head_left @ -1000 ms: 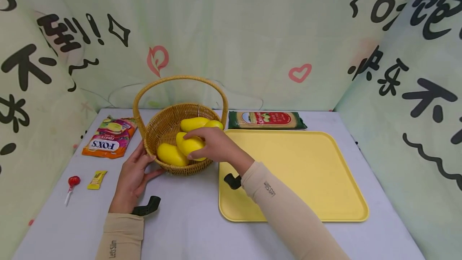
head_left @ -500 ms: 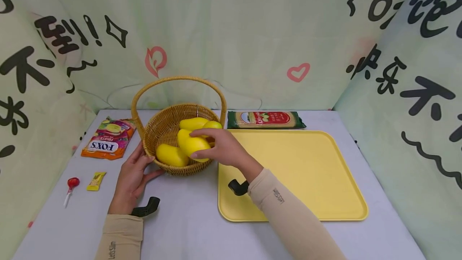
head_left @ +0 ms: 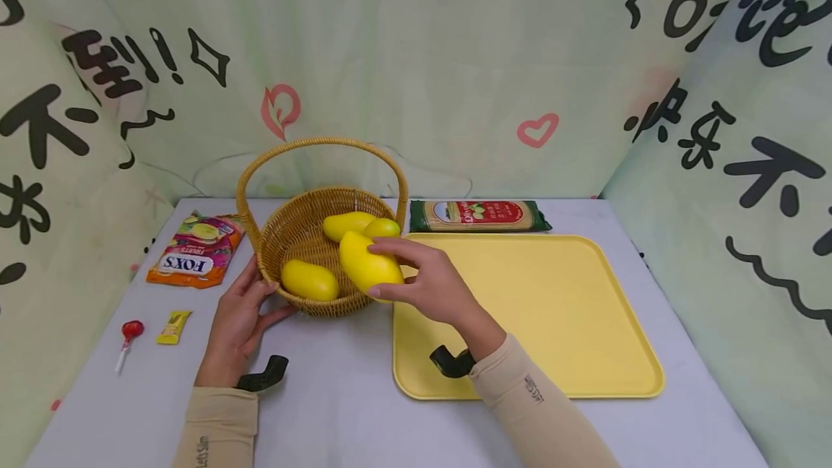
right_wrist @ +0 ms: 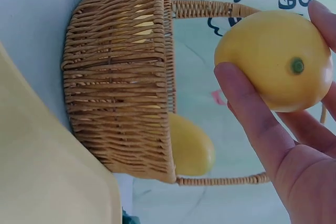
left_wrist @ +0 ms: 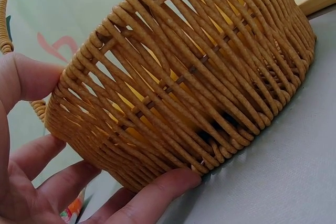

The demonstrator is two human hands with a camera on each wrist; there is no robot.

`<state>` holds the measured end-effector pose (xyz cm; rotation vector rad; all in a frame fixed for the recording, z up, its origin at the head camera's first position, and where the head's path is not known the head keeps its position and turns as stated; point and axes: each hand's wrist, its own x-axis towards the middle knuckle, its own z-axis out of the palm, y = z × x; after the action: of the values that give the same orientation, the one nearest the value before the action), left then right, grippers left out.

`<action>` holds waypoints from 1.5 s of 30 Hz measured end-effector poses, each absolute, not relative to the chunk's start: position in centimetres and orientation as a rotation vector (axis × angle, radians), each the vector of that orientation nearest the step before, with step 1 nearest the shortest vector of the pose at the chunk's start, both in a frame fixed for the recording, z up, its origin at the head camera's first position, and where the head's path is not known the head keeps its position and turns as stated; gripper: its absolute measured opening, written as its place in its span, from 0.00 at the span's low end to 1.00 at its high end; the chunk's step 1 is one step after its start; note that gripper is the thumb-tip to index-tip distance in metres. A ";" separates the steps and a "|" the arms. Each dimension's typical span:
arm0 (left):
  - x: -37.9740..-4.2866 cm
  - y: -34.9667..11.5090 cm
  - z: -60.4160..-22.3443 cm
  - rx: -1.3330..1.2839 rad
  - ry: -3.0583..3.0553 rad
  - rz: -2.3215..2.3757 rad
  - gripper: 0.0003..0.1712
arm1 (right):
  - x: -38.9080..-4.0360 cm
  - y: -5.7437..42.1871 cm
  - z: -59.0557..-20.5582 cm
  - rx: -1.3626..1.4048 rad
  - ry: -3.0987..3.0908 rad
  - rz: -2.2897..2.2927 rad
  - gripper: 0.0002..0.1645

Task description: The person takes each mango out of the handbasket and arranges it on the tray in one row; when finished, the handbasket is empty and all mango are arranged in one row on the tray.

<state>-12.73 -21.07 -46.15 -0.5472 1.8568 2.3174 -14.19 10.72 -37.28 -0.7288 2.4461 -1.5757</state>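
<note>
First, we see a red lollipop (head_left: 130,341) and a Fox's bag (head_left: 198,250) on the table (head_left: 325,396); next, our left grip (head_left: 237,323) holds the wicker basket (head_left: 289,237) with 3 yellow mangoes (head_left: 310,281) inside; then our right grip (head_left: 432,280) pinches another mango (head_left: 362,263) above the basket's right rim.

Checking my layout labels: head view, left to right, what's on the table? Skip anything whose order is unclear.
Lollipop → FOX'S bag → wicker basket → yellow tray.
</note>
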 end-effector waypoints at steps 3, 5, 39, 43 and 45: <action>-12.8 -21.2 -46.1 -0.545 1.857 2.323 0.40 | -13.8 11.3 -37.3 -0.702 2.441 -1.605 0.34; -12.8 -21.2 -46.1 -0.546 1.859 2.323 0.40 | -13.5 11.6 -37.2 -0.699 2.438 -1.624 0.34; -13.0 -20.8 -46.2 -0.576 1.873 2.300 0.41 | -10.4 14.7 -36.8 -0.687 2.313 -1.950 0.36; -13.0 -20.9 -46.2 -0.573 1.880 2.303 0.40 | -10.3 15.0 -36.6 -0.683 2.315 -1.956 0.36; -13.0 -20.9 -46.2 -0.570 1.882 2.305 0.40 | -10.2 15.1 -36.4 -0.680 2.320 -1.955 0.37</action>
<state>-13.01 -20.86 -46.21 -0.5701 1.8819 2.3048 -10.25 15.12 -36.42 -0.6796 2.3203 -1.9554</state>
